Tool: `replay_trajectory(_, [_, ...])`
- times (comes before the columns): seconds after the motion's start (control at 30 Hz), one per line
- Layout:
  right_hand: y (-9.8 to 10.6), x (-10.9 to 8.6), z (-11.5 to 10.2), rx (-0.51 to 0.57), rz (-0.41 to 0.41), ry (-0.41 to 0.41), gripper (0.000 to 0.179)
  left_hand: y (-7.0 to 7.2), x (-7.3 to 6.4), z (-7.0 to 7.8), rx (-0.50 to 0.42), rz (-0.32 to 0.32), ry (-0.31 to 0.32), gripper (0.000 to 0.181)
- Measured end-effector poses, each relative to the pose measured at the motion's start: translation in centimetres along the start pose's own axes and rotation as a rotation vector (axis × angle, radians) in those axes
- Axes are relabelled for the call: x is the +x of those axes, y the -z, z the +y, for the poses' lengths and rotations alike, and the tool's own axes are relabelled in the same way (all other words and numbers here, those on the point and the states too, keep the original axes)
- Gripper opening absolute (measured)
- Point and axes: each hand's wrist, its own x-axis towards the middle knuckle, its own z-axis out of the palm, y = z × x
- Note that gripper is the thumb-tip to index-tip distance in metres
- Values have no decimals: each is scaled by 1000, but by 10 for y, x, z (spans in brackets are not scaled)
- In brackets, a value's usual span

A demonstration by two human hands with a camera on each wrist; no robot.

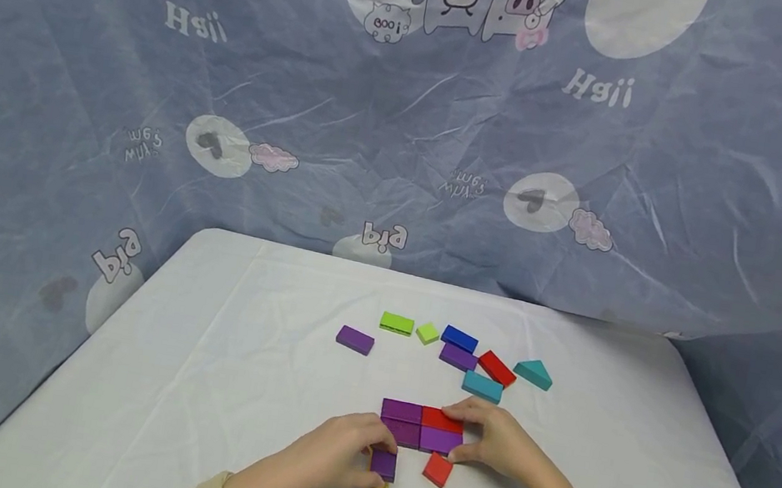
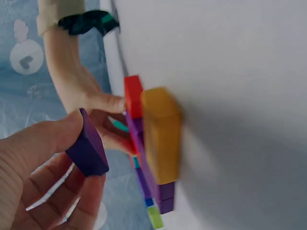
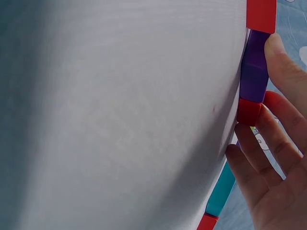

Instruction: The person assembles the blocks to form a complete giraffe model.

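My left hand [image 1: 345, 452] pinches a purple block [image 2: 88, 146] between thumb and fingertips. In the head view that block overlaps a yellow block [image 2: 163, 139], which stands on the table; the left wrist view shows the two apart. Just beyond lies a flat group of blocks: two purple ones [image 1: 401, 411] on the left, a red block [image 1: 442, 421] and a purple block [image 1: 441, 441] on the right. My right hand [image 1: 501, 442] grips that right-hand pair, thumb at the near purple one [image 3: 254, 72], fingers at the far red one [image 3: 248, 112]. A small red block [image 1: 437, 470] lies beside the thumb.
Farther back on the white table [image 1: 229, 363] lie a single purple block [image 1: 355, 340], two lime blocks [image 1: 397, 323], a blue block [image 1: 460, 339], another purple, a red, a teal block [image 1: 482, 387] and a teal triangle [image 1: 534, 373]. Patterned cloth [image 1: 381, 108] hangs behind.
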Motion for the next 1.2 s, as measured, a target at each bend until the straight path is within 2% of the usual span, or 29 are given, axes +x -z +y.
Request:
replay_trajectory(0.13, [-1,1,-1,-8,4,-8,56,-6,-21,-4,-35,-33,-59,28])
replay_trajectory(0.23, [-2,1,-1,-9,6,-21,55,-10,-30,-4,-50,-63,-77,28])
replay_trajectory(0.4, [-3,1,0,-13,8,-29,55,-18,-34,-4,-43,-121,-64,29])
replay_trajectory(0.53, [-3,2,0,-9,2,-16,55,-24,-34,-5,20,-145,-56,30])
replay_trajectory(0.73, [-1,3,1,-12,1,0,56,-26,-30,-6,99,-97,-48,27])
replay_trajectory(0.9, [0,1,1,-3,-3,5,56,-29,-26,-7,159,-2,-87,28])
replay_trajectory(1.07, [1,1,1,1,0,12,55,-32,-23,-7,170,36,-126,28])
replay_trajectory(1.2, [0,1,1,2,2,6,56,-33,-22,-7,155,39,-119,29])
